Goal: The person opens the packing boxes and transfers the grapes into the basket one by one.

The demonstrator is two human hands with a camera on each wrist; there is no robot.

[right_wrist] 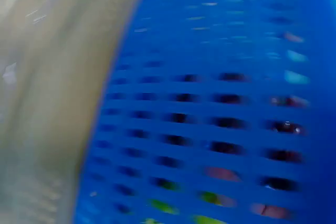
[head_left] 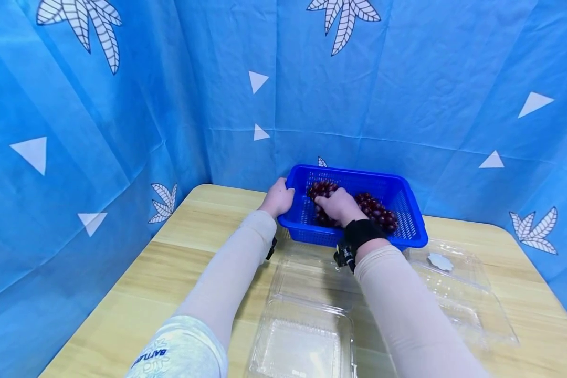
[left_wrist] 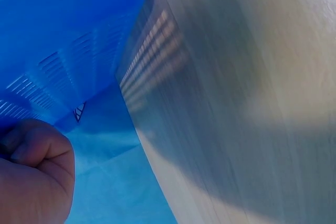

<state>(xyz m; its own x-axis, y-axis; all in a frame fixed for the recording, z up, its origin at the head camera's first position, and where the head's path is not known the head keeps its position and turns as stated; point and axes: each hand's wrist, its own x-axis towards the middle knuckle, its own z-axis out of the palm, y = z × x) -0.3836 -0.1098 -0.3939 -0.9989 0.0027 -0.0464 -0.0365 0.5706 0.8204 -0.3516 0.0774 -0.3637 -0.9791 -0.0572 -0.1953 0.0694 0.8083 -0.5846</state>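
A blue plastic basket (head_left: 307, 234) with slotted walls is at the back of the table, in front of the curtain. My left hand (head_left: 279, 198) grips its left rim; curled fingers show at the basket's edge in the left wrist view. Inside the basket are dark red grapes (head_left: 375, 210), in one bunch at the right and another bunch (head_left: 322, 188) at the left. My right hand (head_left: 338, 206) reaches in over the front rim and holds the left bunch. In the right wrist view the basket wall (right_wrist: 173, 108) hides most of the grapes and the hand.
Clear plastic clamshell containers (head_left: 302, 344) lie open on the wooden table (head_left: 170, 283) in front of the basket. More clear plastic containers (head_left: 472, 294) lie at the right, with a pale scalloped label (head_left: 440, 262). A blue patterned curtain (head_left: 331, 105) stands behind the table.
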